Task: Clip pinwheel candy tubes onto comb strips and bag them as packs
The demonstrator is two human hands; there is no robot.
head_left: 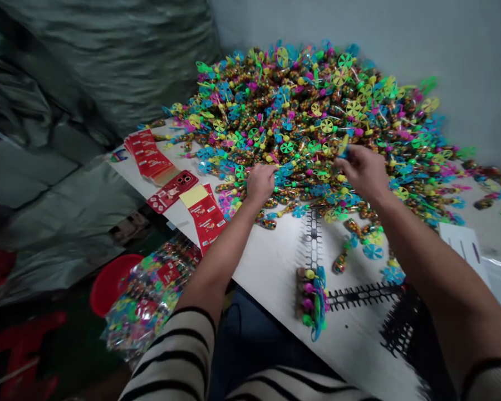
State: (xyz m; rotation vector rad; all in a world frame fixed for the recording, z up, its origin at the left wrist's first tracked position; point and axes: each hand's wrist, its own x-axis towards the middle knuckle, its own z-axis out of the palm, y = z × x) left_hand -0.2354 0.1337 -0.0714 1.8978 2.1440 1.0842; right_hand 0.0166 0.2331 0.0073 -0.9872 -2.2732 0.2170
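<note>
A large heap of candy-filled fan toys (309,111), clear tubes of coloured beads with bright little fan tops, covers the back of the table. My left hand (261,182) is at the heap's front left edge, fingers curled down and pinched among the toys; what is in them is hidden. Above the heap's right part, my right hand (365,167) is closed, with the yellow and blue end of a fan toy (344,146) showing at its fingertips. Closer to me, several toys stand in a row in a small brown holder (301,292) joined to black toothed plastic strips (363,295).
Red printed cards (148,156) fan out at the table's left, beside a red phone case (173,191) and more red cards (209,220). Bagged toys (150,303) and a red basin (108,284) are below the left edge. Black plastic strips (409,323) lie at right.
</note>
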